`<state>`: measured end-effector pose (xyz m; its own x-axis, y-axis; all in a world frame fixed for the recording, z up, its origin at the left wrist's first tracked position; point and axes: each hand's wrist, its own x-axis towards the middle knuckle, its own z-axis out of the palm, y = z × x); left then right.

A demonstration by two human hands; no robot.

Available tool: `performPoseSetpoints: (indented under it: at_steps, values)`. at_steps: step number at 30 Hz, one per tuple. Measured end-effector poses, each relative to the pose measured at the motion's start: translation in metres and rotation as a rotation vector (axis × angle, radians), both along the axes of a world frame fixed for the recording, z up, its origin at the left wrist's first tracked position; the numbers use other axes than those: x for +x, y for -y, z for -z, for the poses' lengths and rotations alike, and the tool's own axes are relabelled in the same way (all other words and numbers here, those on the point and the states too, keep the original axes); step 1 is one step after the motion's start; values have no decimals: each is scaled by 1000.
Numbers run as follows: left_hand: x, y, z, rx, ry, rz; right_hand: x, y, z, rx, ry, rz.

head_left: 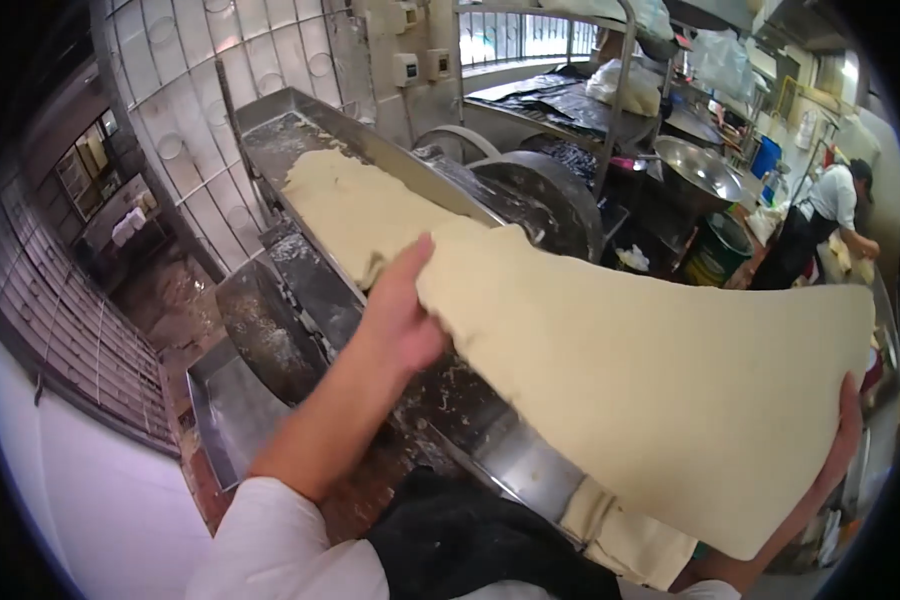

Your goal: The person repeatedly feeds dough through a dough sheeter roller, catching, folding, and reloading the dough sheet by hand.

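Observation:
A long, pale sheet of dough (650,370) stretches from the metal feed tray (370,150) of a dough-rolling machine toward my right side. My left hand (402,315) grips the sheet's near edge close to the tray, thumb upward, with some fingers hidden. At the wide far end, my right hand (848,425) holds the sheet from behind its right edge; most of that hand is covered by the dough. Below the hanging sheet, folded dough (635,538) lies on the machine's lower metal surface (530,465).
Large dark wheels (535,195) stand behind the tray. A barred metal gate (210,110) is on the left. Beyond the machine are a shelf rack (625,90) and a large metal bowl (695,170). Another person (830,210) works at a counter on the far right.

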<state>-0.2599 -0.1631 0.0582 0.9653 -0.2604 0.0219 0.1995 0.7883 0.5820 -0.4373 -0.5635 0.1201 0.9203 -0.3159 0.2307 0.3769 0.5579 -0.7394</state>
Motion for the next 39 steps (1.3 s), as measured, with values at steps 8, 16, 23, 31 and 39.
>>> performPoseSetpoints:
  at_steps: [8,16,23,31,39]
  values:
    - [122,-104,-142,95,130,-224,93,-97,-68,-70,41,-249]
    - [270,-278,-220,279,25,-423,279,-272,-39,-613,-453,-554]
    - [368,-369,-56,729,-102,-800,391,-407,43,-1714,54,-356]
    - [338,-358,-50,1063,-163,-566,401,-490,71,-2072,187,-544]
    - [287,-334,-74,874,-204,-476,409,-493,59,-2439,169,-750]
